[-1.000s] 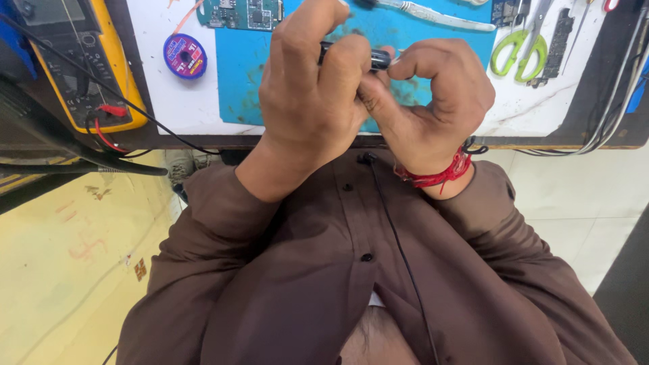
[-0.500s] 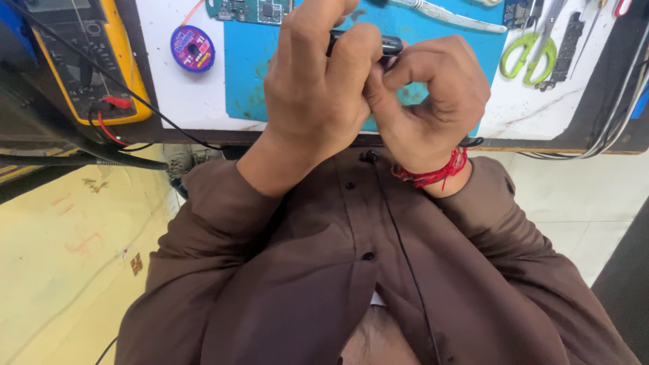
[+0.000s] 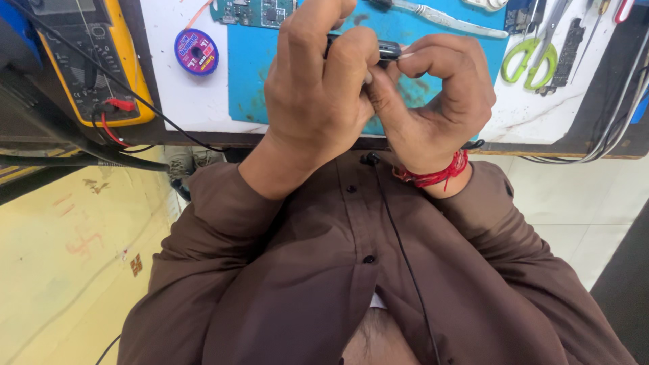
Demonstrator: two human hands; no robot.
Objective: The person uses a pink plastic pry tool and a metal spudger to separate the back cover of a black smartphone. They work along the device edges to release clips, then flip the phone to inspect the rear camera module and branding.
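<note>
Hands are meeting at the top centre of the frame, over the edge of the white worktop [image 3: 182, 101]. The left hand [image 3: 318, 88] is curling its fingers tightly around a small black object [image 3: 387, 49], and the right hand [image 3: 439, 94] is pinching the same object from the other side with thumb and forefinger; only a short dark end is showing between them, so its kind cannot be told. A red thread wristband [image 3: 436, 174] is circling the right wrist.

Under the hands a blue work mat [image 3: 253, 81] is lying on the worktop, largely hidden by them. A green circuit board [image 3: 253, 11] is sitting at the mat's upper left edge, and a long pale tool [image 3: 446, 19] is lying across the mat at the top. A round purple spool [image 3: 196, 51] is resting left of the mat, and a yellow multimeter [image 3: 88, 61] with red and black leads is sitting at the upper left of the frame. Green-handled scissors [image 3: 531, 51] are lying at the upper right, beside a dark narrow strip [image 3: 566, 47]. Brown shirt sleeves [image 3: 270, 270] are filling the lower half.

Compared with half a second ago, the hands are keeping the same grip, and everything is sitting slightly lower in the frame, with the spool and scissors showing more fully.
</note>
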